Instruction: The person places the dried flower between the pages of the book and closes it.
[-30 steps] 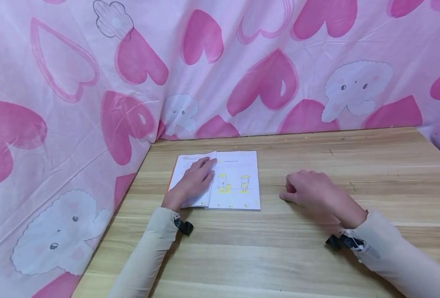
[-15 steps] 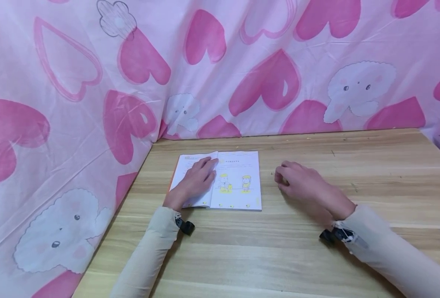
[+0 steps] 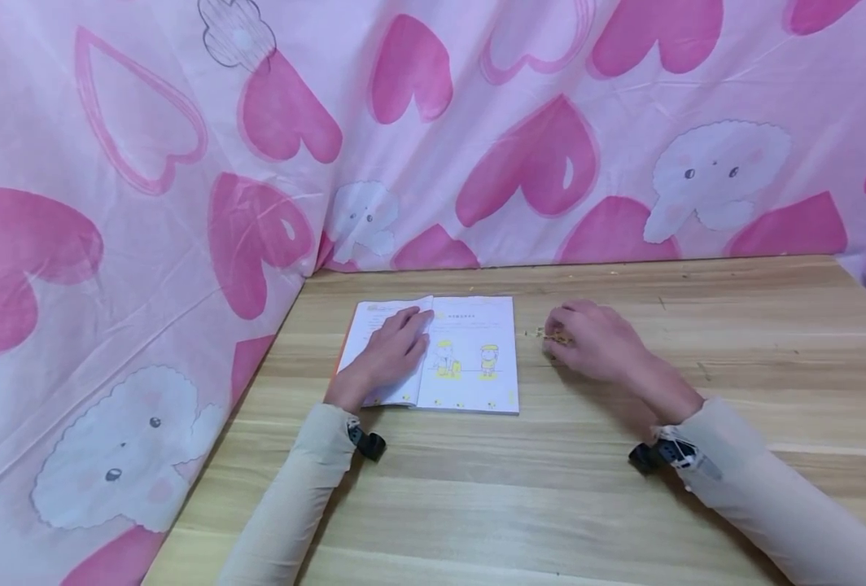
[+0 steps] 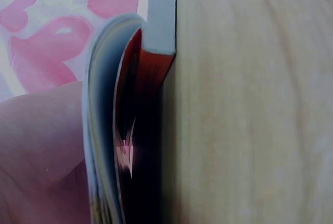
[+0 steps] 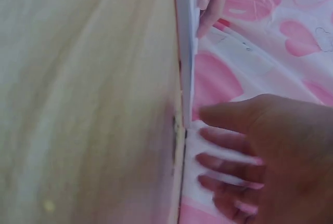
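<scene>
An open book (image 3: 477, 391) lies on the wooden table, its right page showing printed text and yellow-tinted cartoon figures. My left hand (image 3: 387, 358) rests on the left page, its fingers reaching to the centre fold. In the left wrist view, the curved pages and orange cover of the book (image 4: 156, 68) stand beside that hand. To the right of the book is my right hand (image 3: 594, 338), apart from it. The right wrist view shows this hand (image 5: 260, 156) with loosely bent, separated fingers and nothing held. Small yellow-brown specks (image 3: 539, 332) show by its fingertips.
The wooden table (image 3: 492, 505) extends in front and to the right. A pink cloth (image 3: 418, 155) with hearts and white cartoon animals hangs behind and along the left side. Dark camera straps sit at both wrists.
My right hand has moved left and farther up the table, nearer the book, and its fingers have loosened. The left hand stays on the page. The head view has shifted slightly.
</scene>
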Demonstrator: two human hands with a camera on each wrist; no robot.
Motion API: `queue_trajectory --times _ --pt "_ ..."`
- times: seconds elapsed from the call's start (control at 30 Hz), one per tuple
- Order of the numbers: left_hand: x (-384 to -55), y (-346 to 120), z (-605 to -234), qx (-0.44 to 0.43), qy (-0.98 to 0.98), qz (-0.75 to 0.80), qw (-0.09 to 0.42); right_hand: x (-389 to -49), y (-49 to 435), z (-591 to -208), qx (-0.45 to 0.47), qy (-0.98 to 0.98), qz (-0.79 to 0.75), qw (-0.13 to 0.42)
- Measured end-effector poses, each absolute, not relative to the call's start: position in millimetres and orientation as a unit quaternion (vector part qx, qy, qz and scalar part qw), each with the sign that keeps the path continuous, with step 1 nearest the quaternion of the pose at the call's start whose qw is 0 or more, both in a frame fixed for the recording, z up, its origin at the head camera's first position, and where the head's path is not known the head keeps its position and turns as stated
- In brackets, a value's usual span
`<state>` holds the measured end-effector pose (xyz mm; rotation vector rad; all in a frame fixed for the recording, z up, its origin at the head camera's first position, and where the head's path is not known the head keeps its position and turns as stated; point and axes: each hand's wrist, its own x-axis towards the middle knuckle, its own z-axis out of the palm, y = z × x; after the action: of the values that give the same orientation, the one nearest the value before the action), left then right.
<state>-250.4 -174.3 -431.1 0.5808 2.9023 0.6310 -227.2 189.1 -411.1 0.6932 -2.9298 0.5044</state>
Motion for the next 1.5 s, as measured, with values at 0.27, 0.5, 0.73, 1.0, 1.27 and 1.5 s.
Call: queue_trajectory --times 0.27,0.5,0.73,1.0,1.27,1.5 --pt "-251.8 -173.4 -432.7 0.191 0.958 0.204 0.060 -224.9 199.9 -411.9 0.239 -0.959 0.152 0.003" --pt "-250.6 -173.3 -429.9 0.190 0.956 0.213 0.065 -227.5 204.3 -408.5 0.201 -0.966 0.162 -0.010" --pt "-250.5 -172.7 -427.3 0.189 0.956 0.215 0.066 -228.5 209.2 -403.0 0.148 -0.972 0.173 -0.053" --pt "-251.3 -172.6 -428.6 0.193 0.956 0.211 0.068 -228.6 210.6 -404.3 0.140 -0.970 0.185 -0.070" --pt "-251.0 -172.5 -429.0 0.186 0.957 0.211 0.071 -225.2 209.8 -407.9 0.175 -0.965 0.179 -0.076" --pt "-249.4 -172.1 -427.6 0.182 0.957 0.214 0.076 -222.7 211.3 -406.0 0.182 -0.962 0.179 -0.093"
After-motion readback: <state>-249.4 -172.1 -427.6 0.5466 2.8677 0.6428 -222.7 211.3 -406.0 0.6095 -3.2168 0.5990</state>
